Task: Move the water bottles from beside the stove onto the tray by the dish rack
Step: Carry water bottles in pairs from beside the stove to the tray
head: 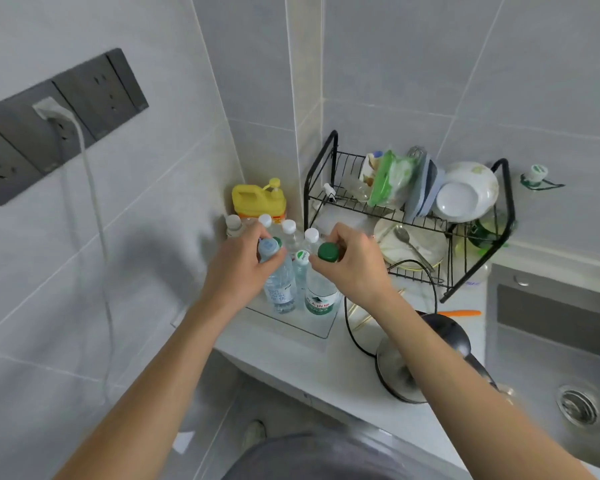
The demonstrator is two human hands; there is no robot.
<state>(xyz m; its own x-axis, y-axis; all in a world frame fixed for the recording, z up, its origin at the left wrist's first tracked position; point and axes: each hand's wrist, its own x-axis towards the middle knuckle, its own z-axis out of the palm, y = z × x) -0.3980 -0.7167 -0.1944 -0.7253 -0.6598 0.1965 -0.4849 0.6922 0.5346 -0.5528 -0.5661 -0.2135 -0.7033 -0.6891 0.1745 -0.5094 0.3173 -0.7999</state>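
A clear tray (317, 329) lies on the white counter, left of the black dish rack (409, 216). My left hand (238, 263) grips the neck of a light-blue-capped water bottle (280, 289) standing on the tray. My right hand (352, 261) grips the neck of a green-capped, green-labelled water bottle (321, 296) beside it. A smaller bottle with a white-and-green cap (301, 263) stands between the two. Several white-capped bottles (290, 232) stand behind them on the tray.
A yellow detergent jug (258, 200) sits in the corner behind the bottles. The rack holds plates, bowls and a spoon. A steel kettle (426, 358) with a black cord stands in front of the rack. The sink (551, 362) lies at the right. A wall socket strip with a white cable is at the left.
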